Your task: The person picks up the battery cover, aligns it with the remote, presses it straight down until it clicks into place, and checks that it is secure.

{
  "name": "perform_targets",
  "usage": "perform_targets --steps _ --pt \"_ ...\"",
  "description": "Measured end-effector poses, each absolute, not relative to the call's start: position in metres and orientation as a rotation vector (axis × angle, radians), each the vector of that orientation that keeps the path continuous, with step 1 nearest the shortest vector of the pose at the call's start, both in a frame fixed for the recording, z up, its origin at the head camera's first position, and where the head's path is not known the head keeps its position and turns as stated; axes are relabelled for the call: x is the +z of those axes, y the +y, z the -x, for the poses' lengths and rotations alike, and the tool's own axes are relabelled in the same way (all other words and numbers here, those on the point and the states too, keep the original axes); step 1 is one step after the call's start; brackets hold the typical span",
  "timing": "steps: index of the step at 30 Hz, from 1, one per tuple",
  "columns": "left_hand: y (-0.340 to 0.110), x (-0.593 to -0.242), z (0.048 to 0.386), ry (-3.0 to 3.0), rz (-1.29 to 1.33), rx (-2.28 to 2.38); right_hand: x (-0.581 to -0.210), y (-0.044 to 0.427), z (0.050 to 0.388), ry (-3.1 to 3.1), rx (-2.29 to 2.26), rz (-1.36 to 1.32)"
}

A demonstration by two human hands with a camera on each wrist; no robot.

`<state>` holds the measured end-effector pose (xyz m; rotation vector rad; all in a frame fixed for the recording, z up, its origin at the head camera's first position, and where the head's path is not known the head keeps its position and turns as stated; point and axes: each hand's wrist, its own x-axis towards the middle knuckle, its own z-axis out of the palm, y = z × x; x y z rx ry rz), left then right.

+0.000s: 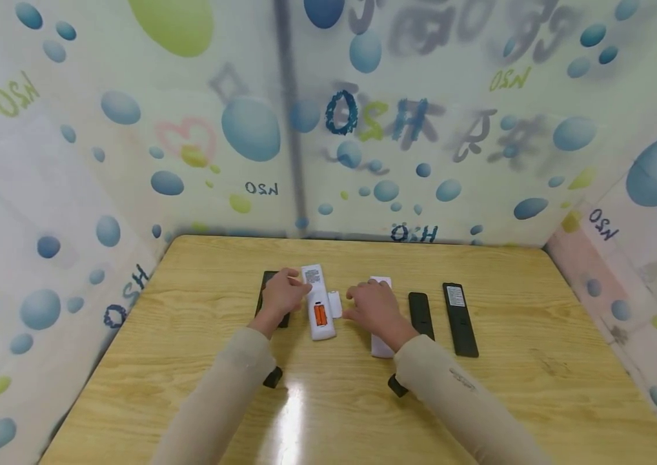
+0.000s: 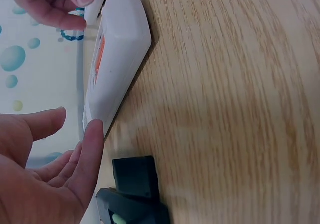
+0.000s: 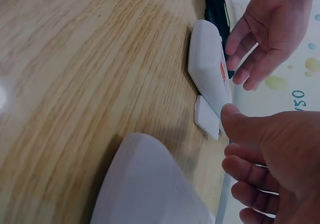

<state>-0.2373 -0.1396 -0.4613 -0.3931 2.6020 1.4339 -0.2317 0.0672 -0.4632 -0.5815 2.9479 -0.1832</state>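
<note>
Two hands [image 1: 284, 296] [image 1: 376, 306], white remote [image 1: 314, 294], batteries [image 1: 320, 315] exposed

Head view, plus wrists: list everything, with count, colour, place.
Table: 1, light wood, foreground
Backdrop: 1, pale, spotted and lettered, behind table
White remotes: 2, white, table's middle
Batteries: number unclear, orange, in left white remote
Cover: 1, white, right of that remote
Black remotes: 3, black, one left of white pair, two right
Sticker: 1, white, on far-right remote
Dark piece: 1, black, beside left black remote
Green part: 1, green, on that remote
Wrist pieces: 2, black, by sleeves
Left hand: 1, bare, partly hiding left black remote
Right hand: 1, bare, partly hiding right white remote
Sleeves: 2, cream, below hands
</note>
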Motion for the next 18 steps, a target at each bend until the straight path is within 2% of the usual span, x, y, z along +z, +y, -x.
perform_targets --steps 18 --pt "-0.127 -0.472 0.246 2.688 0.424 1.198 -0.471 0.048 0.251 2.919 -0.136 0.621"
